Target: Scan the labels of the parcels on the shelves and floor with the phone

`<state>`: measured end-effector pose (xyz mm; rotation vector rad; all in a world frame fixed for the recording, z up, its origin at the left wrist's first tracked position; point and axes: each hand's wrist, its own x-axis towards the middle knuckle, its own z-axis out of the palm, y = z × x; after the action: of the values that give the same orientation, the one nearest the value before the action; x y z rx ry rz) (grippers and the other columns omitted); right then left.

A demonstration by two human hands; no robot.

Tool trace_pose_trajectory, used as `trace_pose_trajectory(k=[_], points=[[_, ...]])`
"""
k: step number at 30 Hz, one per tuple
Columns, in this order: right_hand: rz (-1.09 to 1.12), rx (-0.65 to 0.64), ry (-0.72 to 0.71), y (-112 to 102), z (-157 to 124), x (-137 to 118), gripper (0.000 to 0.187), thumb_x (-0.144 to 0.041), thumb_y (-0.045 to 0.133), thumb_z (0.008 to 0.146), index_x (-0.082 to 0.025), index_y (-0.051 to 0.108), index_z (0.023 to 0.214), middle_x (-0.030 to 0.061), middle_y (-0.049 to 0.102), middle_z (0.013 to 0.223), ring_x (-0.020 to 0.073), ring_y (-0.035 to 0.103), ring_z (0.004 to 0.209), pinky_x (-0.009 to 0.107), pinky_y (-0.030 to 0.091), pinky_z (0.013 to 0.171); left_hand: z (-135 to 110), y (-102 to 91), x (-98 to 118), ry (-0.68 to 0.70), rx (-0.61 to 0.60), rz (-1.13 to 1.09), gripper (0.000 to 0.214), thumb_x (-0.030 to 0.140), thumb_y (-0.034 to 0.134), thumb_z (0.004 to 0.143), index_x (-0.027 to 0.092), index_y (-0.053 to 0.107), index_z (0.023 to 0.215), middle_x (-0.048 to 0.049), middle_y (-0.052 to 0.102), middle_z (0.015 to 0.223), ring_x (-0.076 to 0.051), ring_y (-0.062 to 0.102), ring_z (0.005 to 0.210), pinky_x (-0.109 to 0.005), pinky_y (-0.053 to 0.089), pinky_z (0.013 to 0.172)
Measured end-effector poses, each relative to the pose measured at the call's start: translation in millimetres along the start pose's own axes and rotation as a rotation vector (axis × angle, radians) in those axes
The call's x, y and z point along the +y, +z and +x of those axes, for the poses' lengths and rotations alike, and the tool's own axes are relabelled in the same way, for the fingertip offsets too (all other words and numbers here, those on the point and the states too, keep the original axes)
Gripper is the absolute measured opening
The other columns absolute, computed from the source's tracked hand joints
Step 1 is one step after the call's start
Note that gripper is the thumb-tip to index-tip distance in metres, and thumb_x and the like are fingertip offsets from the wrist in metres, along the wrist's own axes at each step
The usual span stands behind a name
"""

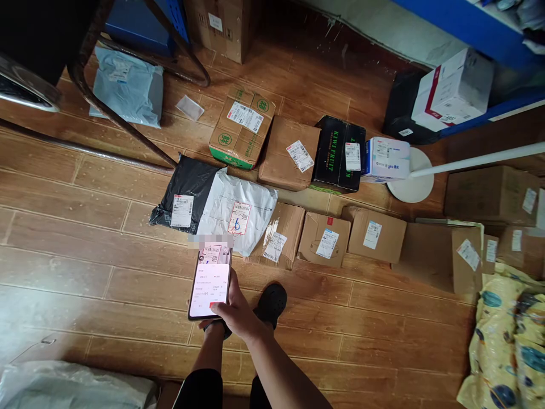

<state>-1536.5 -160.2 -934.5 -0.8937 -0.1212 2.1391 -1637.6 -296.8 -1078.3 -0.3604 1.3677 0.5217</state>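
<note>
My right hand (237,313) is wrapped round a smartphone (210,280) with a lit pinkish screen, thumb resting on its lower edge. The phone hovers just in front of a white poly mailer (238,211) marked with a handwritten blue number, which lies on the wooden floor beside a black poly mailer (184,193). My black shoes (271,304) show below the phone. My left hand is out of sight.
Several labelled cardboard boxes (324,238) lie in rows on the floor, with a black kiwi-fruit box (338,153) and a white box (386,159) behind. A metal chair frame (128,122) stands at left, a patterned yellow bag (506,341) at right, and a white pole base (413,176).
</note>
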Motion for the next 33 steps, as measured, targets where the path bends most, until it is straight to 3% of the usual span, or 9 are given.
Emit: trace_pose_trajectory(k=[8, 12, 16, 21, 25, 27, 29, 30, 33], points=[[-0.022, 0.039, -0.031, 1, -2, -1, 0.069, -0.021, 0.066, 0.067, -0.03, 0.028, 0.124, 0.0063, 0.056, 0.126, 0.0238, 0.067, 0.093, 0.028, 0.061, 0.047, -14, 12.1, -6, 0.037, 0.036, 0.018, 0.04, 0.036, 0.042, 0.093, 0.051, 0.045, 0.129, 0.0067, 0.06, 0.123, -0.035, 0.046, 0.128, -0.045, 0.062, 0.068], [-0.016, 0.075, -0.045, 8, -7, -3, 0.069, -0.016, 0.064, 0.066, -0.029, 0.029, 0.123, 0.0073, 0.054, 0.129, 0.0256, 0.067, 0.096, 0.035, 0.063, 0.053, -22, 17.8, 7, 0.03, 0.033, 0.012, 0.038, 0.037, 0.04, 0.093, 0.054, 0.046, 0.126, 0.0088, 0.063, 0.119, -0.033, 0.049, 0.125, -0.044, 0.061, 0.068], [0.004, 0.113, -0.079, 26, -16, -11, 0.068, -0.019, 0.064, 0.067, -0.031, 0.028, 0.124, 0.0069, 0.057, 0.127, 0.0268, 0.068, 0.096, 0.041, 0.064, 0.06, -40, 19.3, 24, 0.019, 0.023, -0.016, 0.039, 0.035, 0.041, 0.094, 0.046, 0.047, 0.13, 0.005, 0.063, 0.121, -0.032, 0.054, 0.121, -0.041, 0.062, 0.07], [-0.008, 0.152, -0.116, 57, -27, -30, 0.073, -0.019, 0.063, 0.067, -0.032, 0.024, 0.127, 0.0057, 0.061, 0.121, 0.027, 0.068, 0.097, 0.041, 0.065, 0.059, -63, 28.5, 39, 0.005, -0.011, -0.068, 0.039, 0.037, 0.026, 0.098, 0.039, 0.049, 0.129, 0.0032, 0.066, 0.114, -0.029, 0.059, 0.115, -0.04, 0.061, 0.067], [-0.045, 0.164, -0.137, 76, -31, -43, 0.075, -0.018, 0.063, 0.066, -0.033, 0.022, 0.128, 0.0064, 0.059, 0.123, 0.0268, 0.068, 0.095, 0.041, 0.065, 0.058, -81, 45.0, 53, -0.026, -0.055, -0.082, 0.039, 0.045, 0.045, 0.093, 0.032, 0.048, 0.13, -0.0049, 0.067, 0.113, -0.028, 0.066, 0.1, -0.042, 0.061, 0.064], [-0.071, 0.174, -0.151, 82, -32, -47, 0.075, -0.018, 0.063, 0.066, -0.033, 0.023, 0.127, 0.0069, 0.059, 0.123, 0.0265, 0.068, 0.093, 0.04, 0.065, 0.056, -102, 44.3, 55, -0.049, -0.075, -0.081, 0.043, 0.049, 0.05, 0.089, 0.03, 0.049, 0.128, -0.0061, 0.068, 0.11, -0.025, 0.068, 0.091, -0.041, 0.061, 0.061], [-0.094, 0.185, -0.16, 87, -32, -48, 0.074, -0.018, 0.064, 0.067, -0.033, 0.024, 0.127, 0.007, 0.059, 0.124, 0.0261, 0.069, 0.092, 0.039, 0.064, 0.054, -135, 30.8, 47, -0.078, -0.091, -0.075, 0.035, 0.05, 0.046, 0.09, 0.036, 0.053, 0.121, -0.0006, 0.069, 0.1, -0.025, 0.069, 0.083, -0.038, 0.06, 0.054], [-0.102, 0.185, -0.161, 89, -32, -48, 0.074, -0.018, 0.064, 0.067, -0.034, 0.024, 0.127, 0.0069, 0.059, 0.124, 0.026, 0.069, 0.092, 0.039, 0.064, 0.054, -155, 19.5, 37, -0.094, -0.1, -0.075, 0.03, 0.049, 0.044, 0.09, 0.039, 0.056, 0.116, 0.0025, 0.07, 0.092, -0.025, 0.07, 0.079, -0.038, 0.058, 0.05], [-0.113, 0.178, -0.158, 95, -33, -46, 0.074, -0.016, 0.065, 0.068, -0.034, 0.025, 0.128, 0.0065, 0.058, 0.127, 0.0253, 0.069, 0.092, 0.037, 0.064, 0.055, -213, -21.1, -5, -0.171, -0.14, -0.096, 0.028, 0.047, 0.044, 0.09, 0.033, 0.06, 0.108, 0.0027, 0.065, 0.068, -0.025, 0.069, 0.067, -0.041, 0.059, 0.054]])
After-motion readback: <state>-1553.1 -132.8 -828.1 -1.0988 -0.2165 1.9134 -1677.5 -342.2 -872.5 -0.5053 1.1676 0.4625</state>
